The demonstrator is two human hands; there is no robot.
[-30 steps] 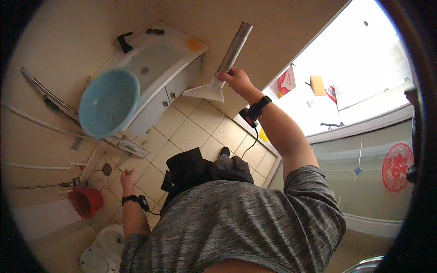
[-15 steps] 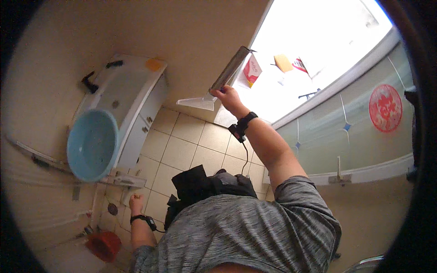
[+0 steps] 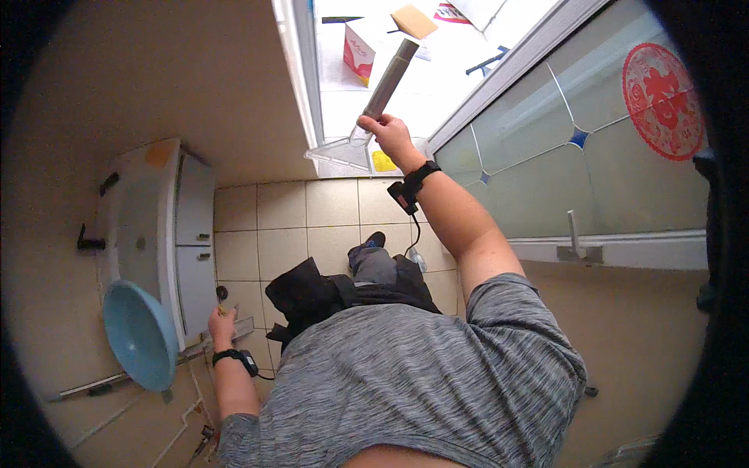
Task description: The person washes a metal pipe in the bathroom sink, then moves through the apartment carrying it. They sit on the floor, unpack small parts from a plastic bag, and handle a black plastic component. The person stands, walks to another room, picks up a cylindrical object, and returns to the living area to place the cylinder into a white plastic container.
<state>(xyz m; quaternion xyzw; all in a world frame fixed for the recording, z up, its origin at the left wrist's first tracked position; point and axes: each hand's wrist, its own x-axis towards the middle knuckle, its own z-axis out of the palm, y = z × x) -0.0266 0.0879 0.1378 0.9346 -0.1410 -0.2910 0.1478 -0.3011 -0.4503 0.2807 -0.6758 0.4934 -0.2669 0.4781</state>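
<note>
My right hand (image 3: 388, 134) reaches forward, closed around a vacuum nozzle (image 3: 390, 79), a grey tube with a clear flared plastic head. The tube's free end points up and away through the doorway, and the clear head hangs on the near side by the door frame. Low at the left, my left hand (image 3: 221, 326) is closed, with a small yellowish bit showing at its fingers. What that bit is stays too small to make out. This hand is beside the white cabinet, near the light blue basin.
On the left stands a white washstand cabinet (image 3: 195, 222), with a light blue basin (image 3: 136, 331) at its near end. A frosted glass door (image 3: 538, 171) with a red round decoration (image 3: 665, 101) stands open at right. Beyond the doorway are a red-and-white box (image 3: 359, 54) and a tan box (image 3: 414, 21).
My view has turned and come closer to the doorway; the washstand and basin have shifted in the picture. The red container at lower left is out of view. The nozzle stays in my right hand.
</note>
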